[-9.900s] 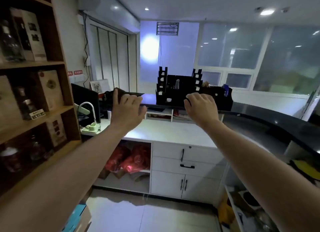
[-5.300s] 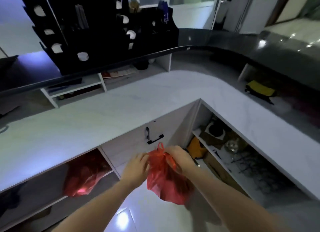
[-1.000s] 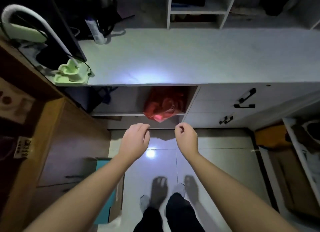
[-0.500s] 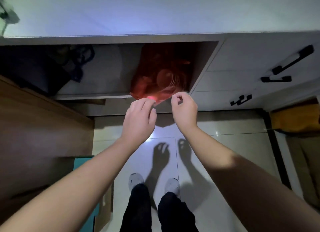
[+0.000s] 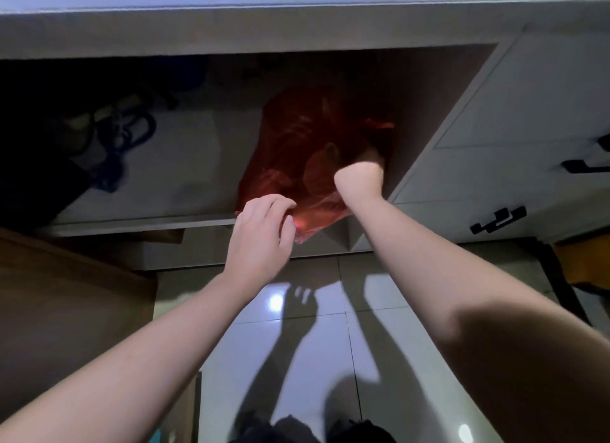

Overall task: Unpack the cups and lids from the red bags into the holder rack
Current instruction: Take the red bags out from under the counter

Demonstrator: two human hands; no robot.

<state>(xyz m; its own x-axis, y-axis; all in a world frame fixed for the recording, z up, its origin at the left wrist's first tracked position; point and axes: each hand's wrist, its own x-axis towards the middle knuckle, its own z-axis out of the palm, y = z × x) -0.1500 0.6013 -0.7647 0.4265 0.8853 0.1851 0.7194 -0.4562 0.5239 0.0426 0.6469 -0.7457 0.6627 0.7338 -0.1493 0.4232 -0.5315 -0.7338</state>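
Two hands at red bag (image 5: 297, 152) on shelf (image 5: 138, 223); left hand (image 5: 260, 234) loosely curled, touching; right hand (image 5: 361, 178) grip hidden, unclear

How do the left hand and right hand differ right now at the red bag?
The left hand is fully in view at the shelf's front edge, fingers curled by the red bag's lower corner; the right hand reaches deeper into the cubby, fingers hidden against the bag. The left sits nearer the camera, the right farther in, beside the cubby's right wall. Both reach for the same bag; neither grip shows plainly.
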